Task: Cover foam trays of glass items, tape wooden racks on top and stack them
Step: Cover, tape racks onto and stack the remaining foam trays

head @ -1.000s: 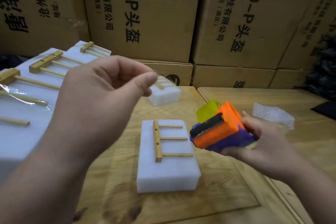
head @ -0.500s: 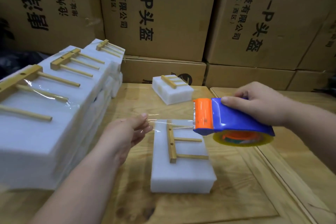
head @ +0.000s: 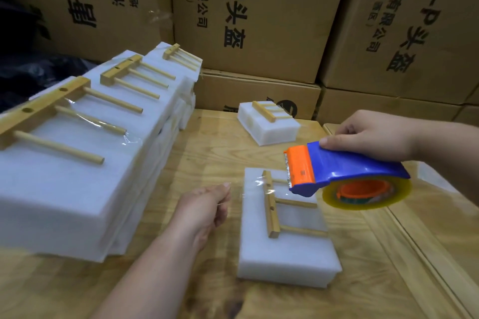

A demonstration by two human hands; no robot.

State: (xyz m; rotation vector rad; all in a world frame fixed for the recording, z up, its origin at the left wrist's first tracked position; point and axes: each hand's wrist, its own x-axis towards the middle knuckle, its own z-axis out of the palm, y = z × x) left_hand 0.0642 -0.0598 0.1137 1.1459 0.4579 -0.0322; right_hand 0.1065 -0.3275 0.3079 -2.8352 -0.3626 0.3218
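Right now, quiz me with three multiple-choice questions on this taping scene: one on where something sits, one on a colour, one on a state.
1. Where is the tape dispenser?
A. Over the near foam block
B. On the left stack
C. On a carton

2. What colour is the dispenser's front end?
A. Green
B. Orange
C. White

3. What is the left hand doing?
A. Lying flat on the table
B. Lifting a rack
C. Pinching the tape end

Answers: 1 A, the right hand holds it above that block's rack. 2 B, orange ahead of the blue body. 3 C, clear tape stretches from its fingertips to the dispenser.
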